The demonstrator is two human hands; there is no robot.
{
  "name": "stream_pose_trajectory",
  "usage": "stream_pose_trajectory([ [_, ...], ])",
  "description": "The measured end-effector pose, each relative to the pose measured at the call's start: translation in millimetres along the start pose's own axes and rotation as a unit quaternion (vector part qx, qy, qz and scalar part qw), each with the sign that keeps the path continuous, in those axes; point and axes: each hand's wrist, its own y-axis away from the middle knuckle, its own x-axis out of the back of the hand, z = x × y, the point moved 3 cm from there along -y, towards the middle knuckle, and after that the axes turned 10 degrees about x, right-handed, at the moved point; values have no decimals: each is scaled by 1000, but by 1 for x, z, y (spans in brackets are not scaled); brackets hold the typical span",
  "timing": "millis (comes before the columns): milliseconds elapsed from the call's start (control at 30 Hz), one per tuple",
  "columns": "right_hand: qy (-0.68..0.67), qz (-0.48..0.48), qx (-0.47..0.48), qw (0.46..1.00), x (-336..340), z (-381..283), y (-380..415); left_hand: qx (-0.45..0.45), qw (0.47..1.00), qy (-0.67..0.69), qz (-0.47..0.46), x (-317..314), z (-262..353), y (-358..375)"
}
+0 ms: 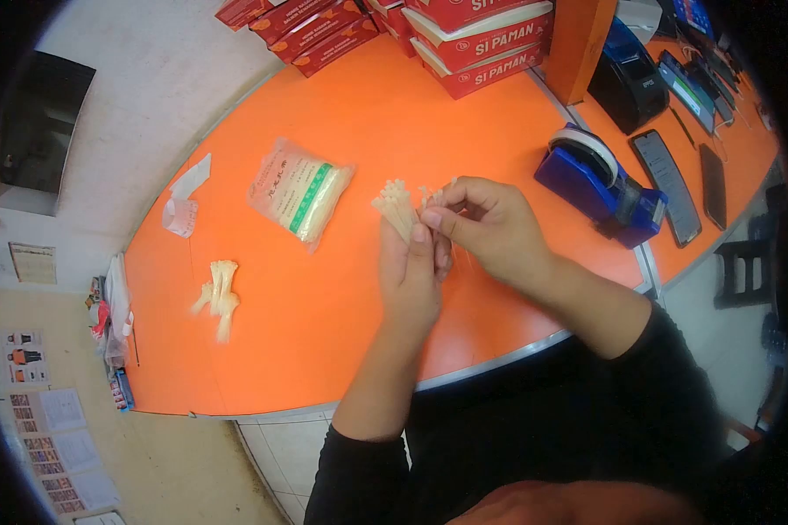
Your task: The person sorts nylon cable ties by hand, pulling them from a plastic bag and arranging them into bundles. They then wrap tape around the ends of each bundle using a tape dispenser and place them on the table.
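Above the orange table (324, 350), my left hand (413, 267) is closed round a bundle of thin cream-coloured strips (397, 208), whose heads fan out at the top. Right beside it, my right hand (468, 214) pinches a few pale strips (431, 197) between thumb and fingers. A clear plastic packet (302, 192) with a green-and-white label lies to the left of my hands. Further left, more cream bundles (222, 293) rest on the tabletop. The lower ends of the strips in my hands are mostly hidden.
Red boxes (490, 52) are stacked at the back beside an orange post (580, 52). A blue tape dispenser (600, 188), a phone (667, 185) and a black device (626, 79) are at the right. A curled paper strip (184, 197) lies near the left edge.
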Motion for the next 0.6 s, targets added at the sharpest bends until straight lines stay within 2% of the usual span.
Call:
stream_pose_trajectory([
  [67, -7, 5, -2, 1000, 0, 1, 0, -1, 999, 19, -27, 2, -2, 1],
  [133, -10, 37, 91, 995, 3, -3, -4, 20, 1000, 20, -10, 1, -1, 2],
  [167, -10, 37, 90, 995, 5, -6, -6, 21, 1000, 21, -10, 2, -1, 1],
  [233, 79, 84, 203, 972, 18, -26, -11, 17, 997, -11, 75, 8, -2, -2],
  [267, 81, 84, 201, 973, 26, -30, -13, 17, 997, -9, 75, 10, -1, -4],
  [333, 137, 62, 90, 984, 43, -30, -19, 26, 992, 17, 125, 22, 3, -6],
  [367, 137, 63, 91, 984, 48, -29, -21, 26, 992, 17, 124, 25, 6, -6],
  [400, 304, 8, 34, 952, 51, -22, -22, 34, 990, 8, 135, 28, 7, -7],
  [433, 461, -46, -25, 886, 53, -13, -23, 42, 989, -1, 145, 29, 8, -6],
  [467, 461, -45, -24, 886, 53, -3, -25, 42, 989, -2, 143, 29, 9, -6],
  [533, 578, -110, -99, 803, 52, 23, -28, 62, 992, 18, 106, 26, 8, -5],
  [567, 579, -110, -99, 802, 52, 27, -26, 61, 992, 19, 105, 26, 7, -5],
  [600, 576, -88, -37, 812, 46, 24, -23, 73, 993, 52, 78, 24, 5, -4],
])
